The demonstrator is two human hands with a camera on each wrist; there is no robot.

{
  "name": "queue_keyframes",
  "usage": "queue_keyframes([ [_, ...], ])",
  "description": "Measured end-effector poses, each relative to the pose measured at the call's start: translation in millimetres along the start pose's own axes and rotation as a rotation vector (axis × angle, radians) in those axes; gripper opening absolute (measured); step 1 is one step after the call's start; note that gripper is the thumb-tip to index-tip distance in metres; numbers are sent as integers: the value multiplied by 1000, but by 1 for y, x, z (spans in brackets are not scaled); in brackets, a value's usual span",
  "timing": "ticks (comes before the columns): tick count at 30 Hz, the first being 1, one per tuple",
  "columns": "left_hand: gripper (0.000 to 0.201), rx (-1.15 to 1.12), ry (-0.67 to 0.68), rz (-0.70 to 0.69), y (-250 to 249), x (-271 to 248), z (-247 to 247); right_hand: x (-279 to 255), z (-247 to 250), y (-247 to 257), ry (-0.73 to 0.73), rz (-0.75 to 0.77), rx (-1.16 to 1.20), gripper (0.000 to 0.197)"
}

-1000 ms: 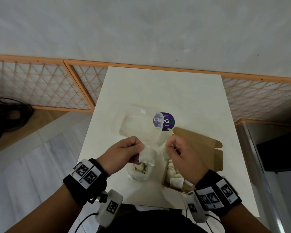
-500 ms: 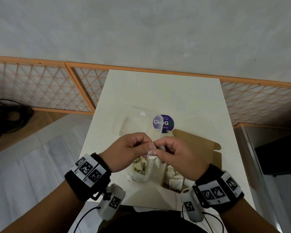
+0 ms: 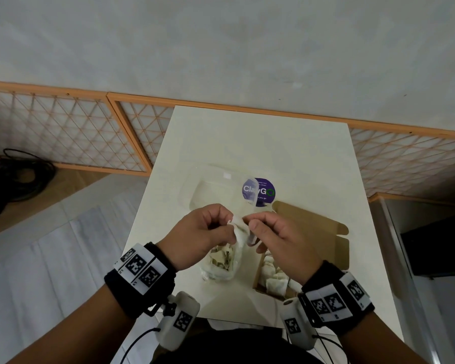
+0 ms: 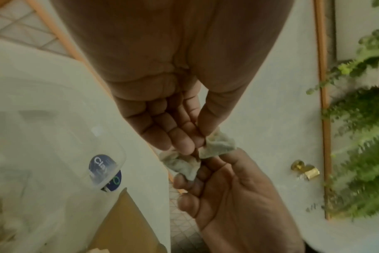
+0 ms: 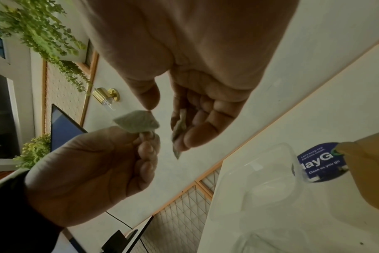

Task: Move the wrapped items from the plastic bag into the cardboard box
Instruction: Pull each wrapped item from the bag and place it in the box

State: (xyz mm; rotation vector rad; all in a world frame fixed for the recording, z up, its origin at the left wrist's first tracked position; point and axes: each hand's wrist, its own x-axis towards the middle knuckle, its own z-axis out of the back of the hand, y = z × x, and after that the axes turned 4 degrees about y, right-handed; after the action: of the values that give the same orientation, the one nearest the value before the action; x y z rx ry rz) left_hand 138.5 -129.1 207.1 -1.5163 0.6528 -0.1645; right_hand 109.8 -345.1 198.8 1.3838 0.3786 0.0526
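A thin white plastic bag (image 3: 221, 266) sits on the table near its front edge, with beige wrapped items (image 3: 222, 256) showing inside. Its crumpled upper edge (image 3: 241, 229) rises to my hands, which meet above it. My left hand (image 3: 227, 222) pinches one part of that edge (image 4: 221, 145) between thumb and fingers. My right hand (image 3: 250, 224) pinches the other part (image 5: 178, 126). The brown cardboard box (image 3: 313, 232) lies open just right of the bag, and several white wrapped items (image 3: 275, 281) lie in it, partly hidden by my right wrist.
A clear plastic container (image 3: 210, 190) and a round purple sticker (image 3: 259, 191) lie behind the hands on the white table (image 3: 247, 143). An orange lattice fence (image 3: 63, 132) runs behind the table. Black cables (image 3: 16, 177) lie on the floor at left; a dark cabinet (image 3: 436, 248) stands right.
My hands were apart, each holding one side of the bag's edge. They have come together above the bag, bringing the two parts of the edge against each other.
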Motion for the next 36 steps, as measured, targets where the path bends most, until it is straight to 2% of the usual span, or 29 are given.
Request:
queue_keyframes([
  [2, 33, -57, -16, -15, 0, -1, 1, 2, -1, 0, 19, -10, 38, 22],
  [6, 28, -132, -58, -47, 7, -2, 3, 5, -6, -1, 59, -5, 90, 28],
  [10, 31, -183, -95, -47, 8, -7, -1, 11, -7, -6, 60, 6, 83, 14],
  [13, 20, -235, -119, 15, 11, -10, -4, 16, -8, -12, 83, 3, 71, 11],
  [17, 9, -258, -207, 182, 31, -4, -1, 30, -12, -32, 30, -86, 44, 11],
  [19, 9, -166, -252, 255, 51, 2, 6, 36, -15, -44, 27, -137, 26, 11],
  [22, 14, 307, -262, 283, 83, 6, 18, 38, -18, -57, 3, -165, -60, 11],
  [23, 14, 482, -221, 281, 89, 4, 20, 37, -18, -60, -6, -167, -78, 11],
  [25, 12, 771, -33, 270, 100, 1, 16, 31, -15, -65, -19, -177, -98, 13],
  [27, 13, 986, 214, 279, 113, 0, 3, 23, -11, -70, -10, -186, -117, 16],
  [29, 21, 1131, 370, 298, 130, -1, -12, 14, -7, -73, 10, -204, -140, 17],
  [33, 40, 1323, 536, 241, 164, 0, -32, -3, -1, -78, 20, -238, -210, 19],
  [36, 33, 1517, 578, 199, 175, 0, -44, -12, 2, -81, 18, -256, -248, 18],
])
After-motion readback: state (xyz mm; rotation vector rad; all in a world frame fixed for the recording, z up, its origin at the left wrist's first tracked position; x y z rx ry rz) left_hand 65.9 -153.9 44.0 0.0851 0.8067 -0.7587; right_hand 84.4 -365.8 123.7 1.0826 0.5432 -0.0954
